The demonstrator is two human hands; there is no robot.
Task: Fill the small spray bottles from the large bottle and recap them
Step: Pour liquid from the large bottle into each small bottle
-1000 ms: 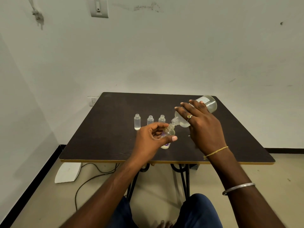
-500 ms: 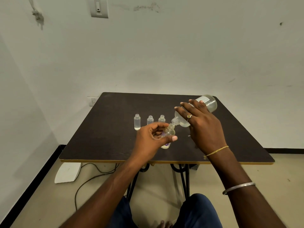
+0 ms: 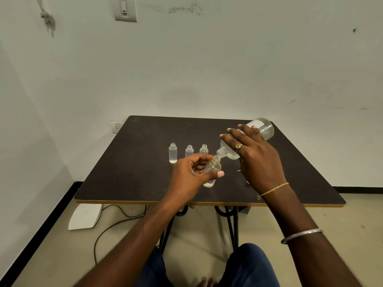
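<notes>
Left hand [image 3: 191,175] curled around small clear purple-labelled bottle [image 3: 211,171]; right hand [image 3: 259,160] gripping tilted large clear bottle [image 3: 247,139], necks touching; three uncapped clear bottles [image 3: 189,152] behind.

A dark brown table [image 3: 132,179] with a pale edge stands against pale, scuffed walls [image 3: 228,69]. A switch plate [image 3: 125,8] sits high on the far wall; a white pedal [image 3: 85,216] and cable [image 3: 116,224] lie on the beige floor [image 3: 62,255] at left

The right hand [image 3: 259,160] grips a large clear plastic bottle [image 3: 261,129], tipped so its neck meets the mouth of a small clear purple-labelled bottle [image 3: 213,166] that the left hand [image 3: 190,175] holds. Beyond the left hand, three small uncapped clear bottles [image 3: 189,151] stand upright on the dark brown table [image 3: 134,166].
</notes>
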